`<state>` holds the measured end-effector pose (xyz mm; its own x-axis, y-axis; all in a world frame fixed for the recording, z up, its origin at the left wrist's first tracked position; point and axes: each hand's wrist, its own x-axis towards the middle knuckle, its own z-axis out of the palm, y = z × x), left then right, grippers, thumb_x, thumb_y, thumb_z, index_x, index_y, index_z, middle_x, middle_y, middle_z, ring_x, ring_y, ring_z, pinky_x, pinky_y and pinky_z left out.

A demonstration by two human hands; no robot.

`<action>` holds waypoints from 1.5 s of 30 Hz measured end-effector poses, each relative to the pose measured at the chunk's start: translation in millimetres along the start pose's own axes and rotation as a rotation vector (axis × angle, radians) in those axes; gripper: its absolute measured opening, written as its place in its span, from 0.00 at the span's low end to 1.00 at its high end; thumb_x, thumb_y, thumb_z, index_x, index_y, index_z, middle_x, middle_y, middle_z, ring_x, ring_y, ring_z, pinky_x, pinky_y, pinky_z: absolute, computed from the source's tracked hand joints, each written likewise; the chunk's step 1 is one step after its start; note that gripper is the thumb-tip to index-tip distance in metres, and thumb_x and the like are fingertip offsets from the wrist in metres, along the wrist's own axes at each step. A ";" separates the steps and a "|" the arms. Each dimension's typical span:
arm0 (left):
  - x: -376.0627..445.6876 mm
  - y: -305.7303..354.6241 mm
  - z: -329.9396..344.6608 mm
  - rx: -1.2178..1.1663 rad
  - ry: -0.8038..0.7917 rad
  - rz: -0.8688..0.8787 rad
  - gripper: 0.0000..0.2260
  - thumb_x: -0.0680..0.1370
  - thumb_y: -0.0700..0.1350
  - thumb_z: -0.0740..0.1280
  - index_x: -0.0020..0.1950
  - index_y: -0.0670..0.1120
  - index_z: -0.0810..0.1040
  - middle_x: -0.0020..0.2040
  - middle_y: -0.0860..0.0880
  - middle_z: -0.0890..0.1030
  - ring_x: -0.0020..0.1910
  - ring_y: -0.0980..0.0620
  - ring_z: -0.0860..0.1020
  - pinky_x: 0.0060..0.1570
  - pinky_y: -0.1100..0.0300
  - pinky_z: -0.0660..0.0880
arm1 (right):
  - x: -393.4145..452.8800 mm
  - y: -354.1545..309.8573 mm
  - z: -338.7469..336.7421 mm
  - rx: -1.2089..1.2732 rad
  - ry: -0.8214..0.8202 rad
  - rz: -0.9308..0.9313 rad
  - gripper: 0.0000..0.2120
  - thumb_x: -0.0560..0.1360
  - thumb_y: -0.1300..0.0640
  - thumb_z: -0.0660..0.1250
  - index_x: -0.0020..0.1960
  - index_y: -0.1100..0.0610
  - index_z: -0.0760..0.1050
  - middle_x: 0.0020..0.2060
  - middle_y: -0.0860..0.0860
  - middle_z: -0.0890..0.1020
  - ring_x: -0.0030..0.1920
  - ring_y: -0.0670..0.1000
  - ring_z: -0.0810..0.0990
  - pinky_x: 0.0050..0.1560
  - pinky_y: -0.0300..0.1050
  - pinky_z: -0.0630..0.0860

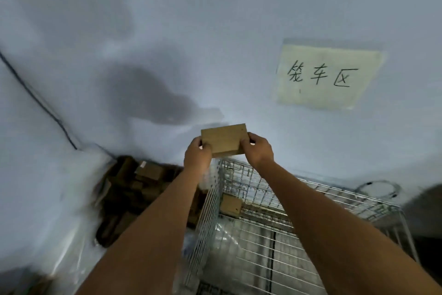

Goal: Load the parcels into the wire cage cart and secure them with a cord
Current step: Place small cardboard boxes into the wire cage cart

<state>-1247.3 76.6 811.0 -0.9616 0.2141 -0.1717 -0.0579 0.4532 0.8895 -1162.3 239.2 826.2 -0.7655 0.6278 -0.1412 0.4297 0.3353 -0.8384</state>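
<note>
A small brown cardboard parcel (223, 138) is held up in front of the wall, above the far left corner of the wire cage cart (208, 208). My left hand (197, 154) grips its left end and my right hand (259, 149) grips its right end. Inside the cart, one small brown parcel (230, 205) lies near the far left corner on the wire floor. No cord is visible.
A pile of brown cardboard parcels (141, 182) lies on the floor left of the cart, in the room's corner. A paper sign with handwritten characters (327, 77) is taped to the wall. A round white object (376, 189) sits behind the cart.
</note>
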 end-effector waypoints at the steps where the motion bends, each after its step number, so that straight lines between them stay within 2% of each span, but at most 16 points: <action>1: -1.2 -9.9 29.5 -0.005 -0.028 -0.027 0.15 0.82 0.48 0.61 0.68 0.52 0.75 0.58 0.47 0.80 0.46 0.51 0.79 0.44 0.55 0.78 | 5.9 29.6 -10.2 0.014 -0.009 0.034 0.22 0.81 0.48 0.62 0.73 0.51 0.74 0.66 0.51 0.80 0.61 0.56 0.79 0.59 0.47 0.75; 4: 1.2 -55.4 114.3 0.078 -0.108 -0.077 0.16 0.82 0.48 0.63 0.70 0.49 0.75 0.53 0.49 0.80 0.47 0.49 0.81 0.42 0.55 0.78 | 21.4 122.5 -25.5 0.053 -0.033 0.121 0.19 0.80 0.51 0.65 0.69 0.54 0.78 0.55 0.51 0.84 0.52 0.52 0.81 0.48 0.41 0.71; 7: -1.4 -114.3 167.2 0.122 -0.186 -0.150 0.19 0.83 0.48 0.64 0.74 0.48 0.73 0.62 0.45 0.80 0.55 0.47 0.80 0.53 0.53 0.79 | 27.2 199.4 -11.3 0.039 -0.040 0.215 0.16 0.80 0.52 0.67 0.66 0.52 0.81 0.45 0.48 0.83 0.40 0.47 0.82 0.37 0.37 0.73; 10: -4.0 -184.3 206.2 0.175 -0.204 -0.181 0.15 0.84 0.48 0.63 0.69 0.47 0.76 0.58 0.45 0.82 0.46 0.55 0.79 0.43 0.59 0.77 | 26.3 276.7 31.9 0.042 -0.116 0.318 0.18 0.81 0.51 0.66 0.70 0.51 0.77 0.53 0.51 0.84 0.45 0.49 0.82 0.44 0.42 0.79; 12: -4.1 -226.2 221.3 0.207 -0.207 -0.172 0.15 0.84 0.51 0.61 0.66 0.46 0.79 0.51 0.45 0.83 0.43 0.50 0.80 0.37 0.58 0.76 | 19.5 317.3 60.5 0.063 -0.102 0.392 0.20 0.81 0.50 0.66 0.72 0.51 0.75 0.59 0.52 0.82 0.56 0.53 0.81 0.58 0.50 0.78; 14: 5.9 -283.2 248.3 0.244 -0.215 -0.205 0.15 0.84 0.52 0.60 0.61 0.45 0.80 0.50 0.40 0.81 0.40 0.46 0.80 0.33 0.56 0.75 | 24.2 371.4 100.7 0.072 -0.100 0.466 0.19 0.81 0.49 0.65 0.71 0.49 0.76 0.58 0.50 0.82 0.57 0.53 0.80 0.61 0.50 0.76; 17: 22.4 -363.8 283.9 0.273 -0.202 -0.285 0.11 0.84 0.50 0.60 0.51 0.50 0.81 0.48 0.39 0.82 0.39 0.51 0.81 0.36 0.54 0.78 | 28.6 444.7 156.7 0.084 -0.128 0.536 0.17 0.82 0.45 0.63 0.69 0.46 0.78 0.56 0.50 0.84 0.52 0.57 0.83 0.54 0.52 0.80; 20: 50.5 -432.1 316.8 0.322 -0.201 -0.317 0.13 0.84 0.47 0.60 0.61 0.44 0.81 0.58 0.41 0.80 0.53 0.42 0.81 0.54 0.48 0.79 | 38.6 506.6 204.0 0.143 -0.098 0.580 0.17 0.81 0.44 0.65 0.68 0.47 0.79 0.53 0.51 0.85 0.48 0.58 0.85 0.49 0.57 0.83; 24: 92.3 -476.0 338.6 0.314 -0.163 -0.208 0.14 0.82 0.42 0.63 0.67 0.43 0.77 0.60 0.42 0.79 0.56 0.42 0.79 0.56 0.47 0.78 | 71.3 533.9 252.4 0.185 0.009 0.594 0.18 0.80 0.48 0.69 0.69 0.48 0.77 0.46 0.51 0.86 0.37 0.51 0.84 0.32 0.42 0.80; 28: 135.4 -493.8 351.0 0.275 -0.152 -0.226 0.12 0.80 0.41 0.66 0.63 0.42 0.77 0.62 0.42 0.78 0.56 0.43 0.80 0.57 0.47 0.78 | 118.4 535.0 294.8 0.146 -0.011 0.554 0.19 0.80 0.48 0.67 0.70 0.48 0.77 0.45 0.54 0.87 0.47 0.57 0.85 0.48 0.54 0.82; 30: 147.8 -499.8 355.4 0.298 -0.240 -0.262 0.13 0.77 0.40 0.69 0.61 0.38 0.77 0.65 0.40 0.77 0.59 0.41 0.79 0.60 0.48 0.77 | 134.6 536.3 309.8 0.139 0.010 0.568 0.19 0.79 0.49 0.67 0.70 0.48 0.77 0.43 0.54 0.87 0.46 0.57 0.85 0.46 0.51 0.81; 33: 147.1 -498.9 352.1 0.366 -0.289 -0.173 0.21 0.75 0.38 0.70 0.67 0.39 0.73 0.72 0.40 0.69 0.64 0.40 0.77 0.63 0.49 0.75 | 152.7 538.3 320.4 0.125 0.079 0.629 0.18 0.78 0.51 0.68 0.67 0.50 0.79 0.49 0.52 0.87 0.51 0.55 0.84 0.49 0.46 0.78; 37: 126.6 -500.9 349.3 0.366 -0.302 -0.086 0.38 0.74 0.38 0.69 0.82 0.51 0.58 0.83 0.54 0.47 0.62 0.47 0.79 0.58 0.53 0.78 | 167.2 533.7 327.5 0.225 0.203 0.693 0.15 0.75 0.50 0.70 0.60 0.52 0.83 0.49 0.50 0.86 0.50 0.53 0.83 0.48 0.43 0.76; 39: 121.3 -505.1 351.3 0.325 -0.239 -0.069 0.37 0.74 0.37 0.68 0.80 0.53 0.60 0.82 0.56 0.55 0.61 0.50 0.79 0.56 0.57 0.76 | 171.7 534.5 329.2 0.292 0.225 0.699 0.14 0.74 0.50 0.70 0.58 0.52 0.83 0.46 0.49 0.85 0.49 0.53 0.84 0.50 0.47 0.79; 42: 128.2 -511.5 356.8 0.184 -0.167 -0.337 0.27 0.76 0.39 0.66 0.75 0.51 0.68 0.71 0.49 0.75 0.65 0.45 0.77 0.63 0.55 0.74 | 173.4 542.6 329.8 0.412 0.173 0.727 0.12 0.74 0.49 0.70 0.55 0.53 0.82 0.48 0.52 0.86 0.50 0.58 0.86 0.56 0.59 0.82; 45: 136.5 -511.1 363.9 0.051 -0.260 -0.701 0.24 0.80 0.41 0.61 0.77 0.45 0.67 0.71 0.40 0.75 0.68 0.38 0.75 0.68 0.45 0.73 | 169.7 548.7 330.8 0.487 0.128 0.754 0.20 0.75 0.44 0.69 0.60 0.57 0.80 0.52 0.55 0.85 0.50 0.58 0.86 0.57 0.60 0.82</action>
<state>-1251.3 189.1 178.8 -0.6087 0.0550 -0.7915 -0.6152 0.5972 0.5146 -1215.0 297.4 168.1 -0.2912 0.6435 -0.7079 0.5229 -0.5126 -0.6810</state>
